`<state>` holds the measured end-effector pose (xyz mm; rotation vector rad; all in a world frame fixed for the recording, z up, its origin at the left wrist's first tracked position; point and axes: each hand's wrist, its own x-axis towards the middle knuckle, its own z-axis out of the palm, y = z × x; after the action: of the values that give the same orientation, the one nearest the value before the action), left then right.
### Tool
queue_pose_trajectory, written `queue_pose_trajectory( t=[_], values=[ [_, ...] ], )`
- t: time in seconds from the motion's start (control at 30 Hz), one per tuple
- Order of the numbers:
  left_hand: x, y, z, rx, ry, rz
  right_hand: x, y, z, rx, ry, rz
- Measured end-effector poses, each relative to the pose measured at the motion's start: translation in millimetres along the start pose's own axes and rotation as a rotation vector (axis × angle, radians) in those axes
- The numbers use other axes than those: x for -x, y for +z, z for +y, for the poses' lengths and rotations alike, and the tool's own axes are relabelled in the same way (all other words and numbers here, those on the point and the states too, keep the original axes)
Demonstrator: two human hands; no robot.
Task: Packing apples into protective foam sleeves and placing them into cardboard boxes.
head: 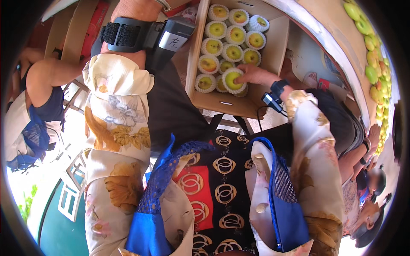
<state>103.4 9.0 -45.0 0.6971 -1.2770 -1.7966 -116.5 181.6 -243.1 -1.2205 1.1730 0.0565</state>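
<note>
My right hand (256,75) grips a yellow-green apple (231,77) in a white foam net sleeve, over the near end of an open cardboard box (277,41). Rows of similar netted apples (236,34), several with a red blush, fill the left and middle of the box. The held apple partly covers the ones beneath it. My left forearm reaches up past the top edge, its wrist bearing a black strapped device (174,35); the left hand itself is out of view.
A long heap of loose green and reddish fruit (373,68) lies along a raised surface at right. People sit on both sides, with a bare arm (41,76) at left. A red printed box (94,27) stands at upper left. A dark apron with ring patterns (227,192) covers my front.
</note>
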Motion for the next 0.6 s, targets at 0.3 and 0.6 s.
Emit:
queue_pose_trajectory(
  t=[0.3, 0.6],
  values=[
    [2, 5, 4, -0.074, 0.013, 0.057, -58, 40, 77, 0.123, -0.027, 0.008],
    [2, 12, 2, -0.056, -0.002, 0.003, -59, 65, 72, 0.125, -0.042, -0.074]
  ],
)
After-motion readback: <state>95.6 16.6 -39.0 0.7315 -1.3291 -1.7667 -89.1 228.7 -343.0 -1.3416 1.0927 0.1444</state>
